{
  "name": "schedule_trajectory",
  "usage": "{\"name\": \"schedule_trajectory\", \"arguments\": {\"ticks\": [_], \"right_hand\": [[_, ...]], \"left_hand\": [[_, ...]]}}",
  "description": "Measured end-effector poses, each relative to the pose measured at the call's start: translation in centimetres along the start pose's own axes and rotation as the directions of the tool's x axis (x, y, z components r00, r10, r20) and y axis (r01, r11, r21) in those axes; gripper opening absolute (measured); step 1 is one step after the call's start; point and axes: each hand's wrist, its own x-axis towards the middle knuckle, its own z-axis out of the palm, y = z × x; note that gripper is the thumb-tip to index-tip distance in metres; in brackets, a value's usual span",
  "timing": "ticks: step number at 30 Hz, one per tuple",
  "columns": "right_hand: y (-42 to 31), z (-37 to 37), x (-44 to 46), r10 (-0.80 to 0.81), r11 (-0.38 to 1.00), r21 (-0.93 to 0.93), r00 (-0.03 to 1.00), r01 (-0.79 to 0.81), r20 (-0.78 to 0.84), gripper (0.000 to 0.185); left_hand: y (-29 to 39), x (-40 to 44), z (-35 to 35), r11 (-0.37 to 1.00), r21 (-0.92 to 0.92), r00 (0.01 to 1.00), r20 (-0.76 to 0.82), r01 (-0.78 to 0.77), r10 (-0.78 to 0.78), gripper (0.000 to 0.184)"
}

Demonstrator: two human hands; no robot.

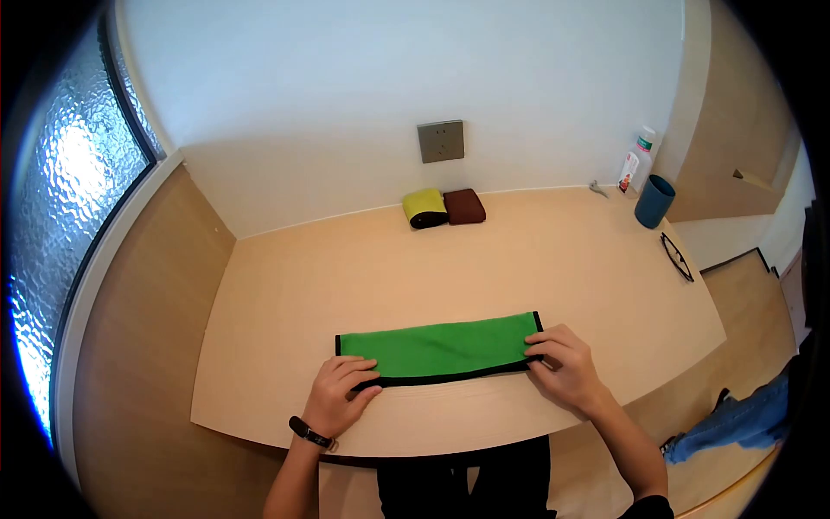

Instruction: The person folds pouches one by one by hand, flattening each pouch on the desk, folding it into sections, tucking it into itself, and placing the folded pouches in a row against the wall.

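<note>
A green cloth (432,348) with black edging lies folded into a long strip near the front of the table. My left hand (339,394), with a dark band on the wrist, is closed on the cloth's lower left corner, fingers on top and thumb at the near edge. At the opposite end, my right hand (566,365) grips the lower right corner in the same way. The cloth lies nearly flat, with slight wrinkles toward the right. Fingers cover parts of both near corners.
Against the wall sit a folded yellow-green cloth (424,208) and a folded brown cloth (465,207). A white bottle (635,164), a dark blue cup (654,202) and glasses (677,258) stand or lie at the right. Another person's jeans-clad leg (731,426) shows at lower right.
</note>
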Motion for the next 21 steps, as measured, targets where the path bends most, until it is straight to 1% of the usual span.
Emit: {"name": "schedule_trajectory", "arguments": {"ticks": [4, 6, 10, 12, 13, 15, 18, 21], "right_hand": [[-0.1, -0.4, 0.0, -0.033, 0.999, 0.0, 0.999, 0.033, -0.006, 0.016], [0.0, -0.4, -0.1, -0.006, 1.0, 0.014, 1.0, 0.006, -0.002, 0.015], [0.4, -0.6, -0.5, 0.037, 0.999, 0.036, 0.999, -0.037, 0.007, 0.015], [0.6, -0.9, -0.5, -0.017, 0.999, -0.042, 0.995, 0.021, 0.098, 0.017], [0.5, -1.1, -0.5, -0.016, 0.999, -0.042, 0.995, 0.02, 0.099, 0.017], [0.0, -1.6, -0.3, -0.047, 0.994, -0.09, 0.988, 0.06, 0.145, 0.017], [0.2, -1.8, -0.6, -0.049, 0.992, -0.109, 0.988, 0.066, 0.144, 0.018], [0.2, -1.9, -0.8, -0.049, 0.989, -0.135, 0.99, 0.067, 0.129, 0.017]], "left_hand": [[-0.3, -0.2, 0.2, 1.0, 0.013, 1.0, -0.017, -0.015, 0.015, 0.013], [-0.4, -0.2, 0.2, 0.999, -0.036, 0.999, -0.032, -0.012, 0.011, 0.01], [-0.4, -0.3, 0.2, 0.999, -0.042, 1.0, -0.028, -0.014, 0.013, 0.011], [-0.2, -0.4, 0.1, 0.999, -0.035, 0.999, -0.02, -0.038, 0.038, 0.011], [0.1, -0.2, 0.0, 0.999, -0.036, 0.999, -0.019, -0.037, 0.036, 0.011], [1.1, 0.3, -0.3, 1.0, -0.02, 0.997, -0.071, -0.017, 0.015, 0.011], [0.5, 0.0, -0.2, 1.0, -0.021, 0.999, -0.036, 0.005, -0.006, 0.012], [0.1, -0.2, -0.1, 1.0, -0.031, 1.0, -0.018, -0.006, 0.006, 0.013]]}}
